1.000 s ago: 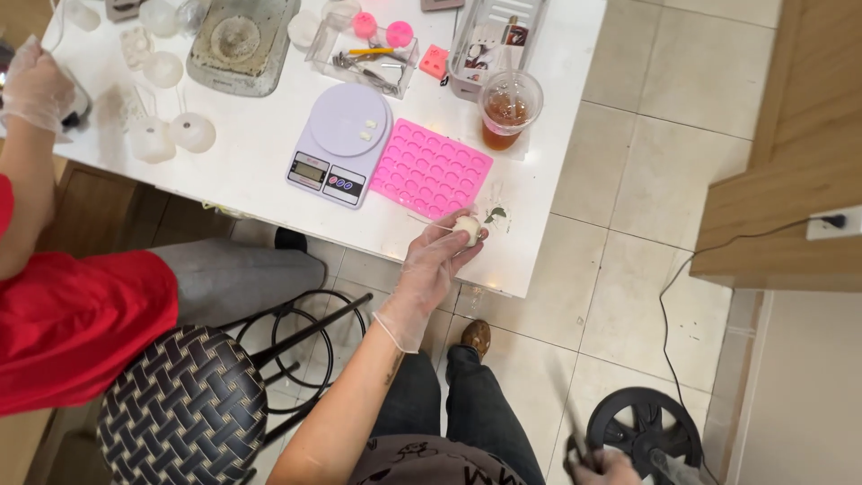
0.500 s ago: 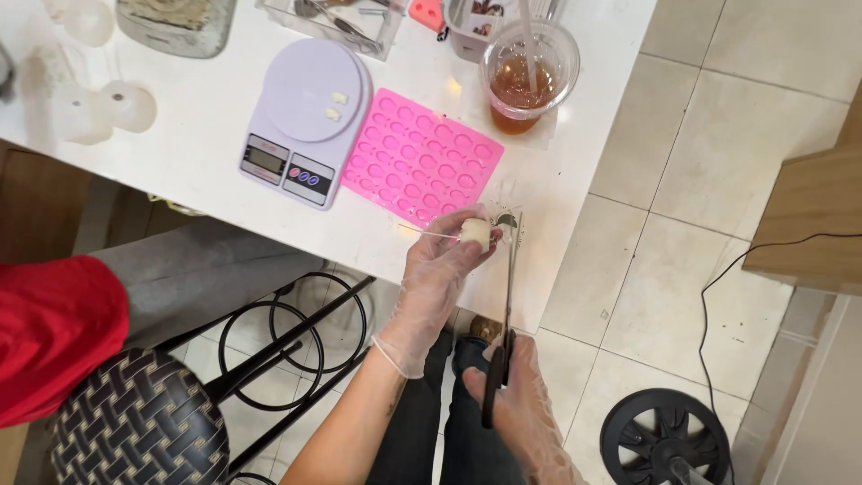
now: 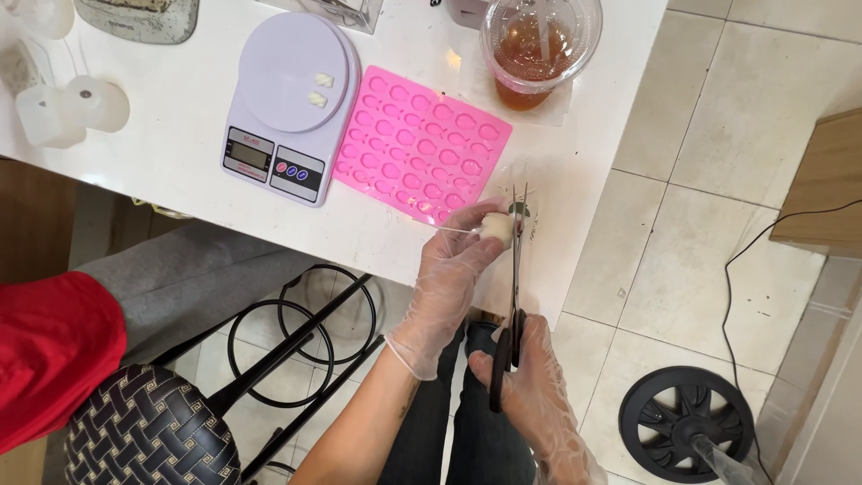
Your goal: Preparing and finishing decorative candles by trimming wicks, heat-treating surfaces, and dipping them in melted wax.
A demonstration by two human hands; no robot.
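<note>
Pinched in the gloved left hand (image 3: 453,269) is one small white candle (image 3: 499,228) (wick trailing sideways). One pair of scissors (image 3: 514,296) is gripped by the closed right hand (image 3: 530,395), blades beside it. Two white bits are seen on one scale (image 3: 289,99).

I see white table (image 3: 162,162) from above. On it: white kitchen scale (image 3: 287,99) with two small pale bits on its plate, pink mould (image 3: 422,148) just beside it, clear cup (image 3: 536,45) of amber drink on napkin near far edge, two white candles (image 3: 67,108) at left, grey dish (image 3: 144,16) cut off at top.
</note>
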